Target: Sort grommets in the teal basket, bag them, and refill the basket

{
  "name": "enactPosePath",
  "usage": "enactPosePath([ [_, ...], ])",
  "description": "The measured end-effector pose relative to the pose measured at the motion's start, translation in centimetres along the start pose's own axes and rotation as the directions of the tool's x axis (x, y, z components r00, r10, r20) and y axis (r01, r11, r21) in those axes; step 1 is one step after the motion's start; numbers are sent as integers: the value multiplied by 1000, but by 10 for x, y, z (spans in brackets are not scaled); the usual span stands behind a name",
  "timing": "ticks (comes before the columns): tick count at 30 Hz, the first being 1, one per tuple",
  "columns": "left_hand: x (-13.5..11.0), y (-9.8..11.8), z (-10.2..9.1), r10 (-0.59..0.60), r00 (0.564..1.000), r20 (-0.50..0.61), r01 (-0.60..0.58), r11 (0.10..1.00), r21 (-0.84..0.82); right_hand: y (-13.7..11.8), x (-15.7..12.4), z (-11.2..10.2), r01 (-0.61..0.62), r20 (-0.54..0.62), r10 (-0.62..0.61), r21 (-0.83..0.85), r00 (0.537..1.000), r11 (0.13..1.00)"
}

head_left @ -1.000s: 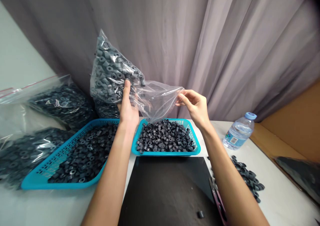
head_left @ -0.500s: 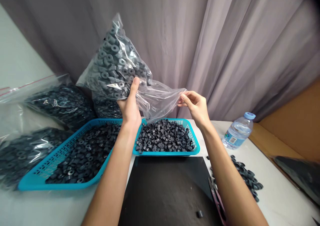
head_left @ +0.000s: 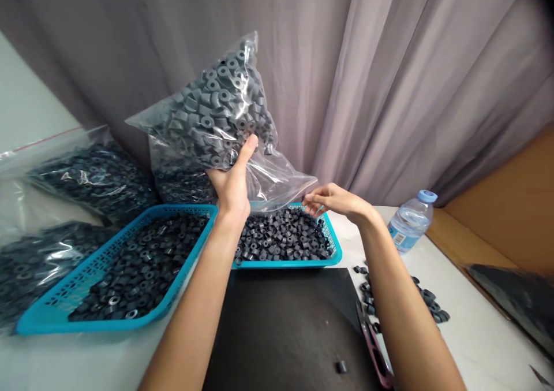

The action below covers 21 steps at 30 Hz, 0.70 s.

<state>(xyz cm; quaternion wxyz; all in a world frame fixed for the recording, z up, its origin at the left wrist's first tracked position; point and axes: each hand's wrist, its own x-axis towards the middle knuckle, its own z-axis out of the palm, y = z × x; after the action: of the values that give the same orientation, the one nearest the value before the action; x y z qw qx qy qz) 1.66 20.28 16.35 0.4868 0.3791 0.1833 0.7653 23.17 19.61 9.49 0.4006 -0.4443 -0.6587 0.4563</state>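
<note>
My left hand (head_left: 232, 189) grips a clear plastic bag (head_left: 216, 105) of small grey ring-shaped pieces from below, its thumb pressed on the near side. The bag is raised and tilted, and its loose, empty end hangs down to the right. Beside that end is my right hand (head_left: 331, 200), fingers loosely bent and apart with nothing visibly held; whether the fingertips touch the plastic is unclear. Under the bag and right hand sits a blue basket (head_left: 285, 263) filled with dark ring pieces. Another blue basket (head_left: 104, 324) of similar pieces stands to the left.
More filled bags (head_left: 93, 174) lean at the left. A black board (head_left: 285, 321) bears one loose piece (head_left: 341, 367), with pink-handled scissors (head_left: 374, 347) at its right edge. Beyond my right forearm are scattered pieces (head_left: 433, 304), a water bottle (head_left: 411, 223) and a cardboard box (head_left: 506, 206).
The bag has swung rightward and turned with my left hand. My right hand has dropped lower and its pinch on the bag's loose end has come undone.
</note>
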Motion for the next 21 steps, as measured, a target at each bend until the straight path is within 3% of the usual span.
enactPosePath([
  [2,1,-1,-1,226,974,-18,-222,967,127,-3,-2,5,-15,111,18,-27,994,1000],
  [3,1,0,-1,281,960,-11,-275,946,170,-5,-2,9,-3,144,8,-33,989,999],
  [6,2,2,-1,237,971,-29,-228,957,180,-12,4,24,98,159,-94,-19,983,995],
  [13,3,15,0,147,981,-131,-136,987,90,-14,26,66,346,65,-347,27,936,938],
  [21,4,14,-2,72,977,-202,-57,995,82,-2,38,103,424,12,-425,56,905,904],
])
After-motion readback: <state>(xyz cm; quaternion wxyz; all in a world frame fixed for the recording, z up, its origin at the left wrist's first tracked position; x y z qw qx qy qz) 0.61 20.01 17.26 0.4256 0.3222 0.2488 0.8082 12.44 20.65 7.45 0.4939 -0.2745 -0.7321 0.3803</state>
